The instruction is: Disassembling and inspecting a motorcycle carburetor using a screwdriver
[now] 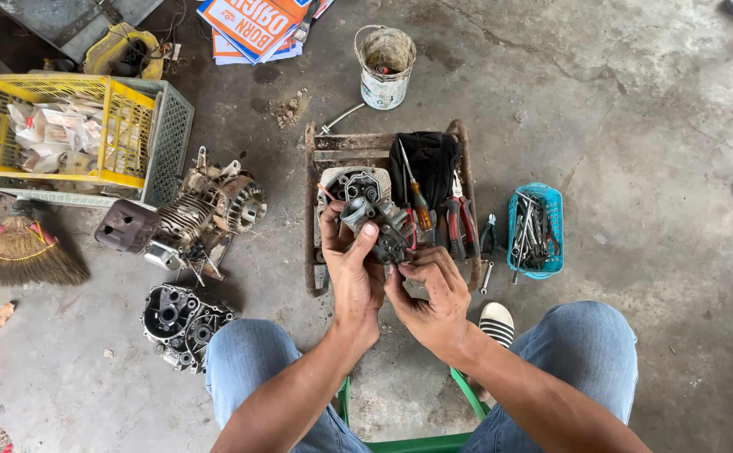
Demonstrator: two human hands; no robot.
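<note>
Gripping a small grey carburettor [380, 231] over the rusty metal tray [309, 210], my left hand [352, 273] wraps its body; my right hand [433, 298] pinches its lower edge, though I can't quite see the fingertips. Pliers and screwdrivers [450, 220] lie just beyond, a blue basket of wrenches [537, 229] further right.

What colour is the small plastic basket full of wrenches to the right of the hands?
The small plastic basket holding metal wrenches is bright blue, seen clearly in the head view.
</note>
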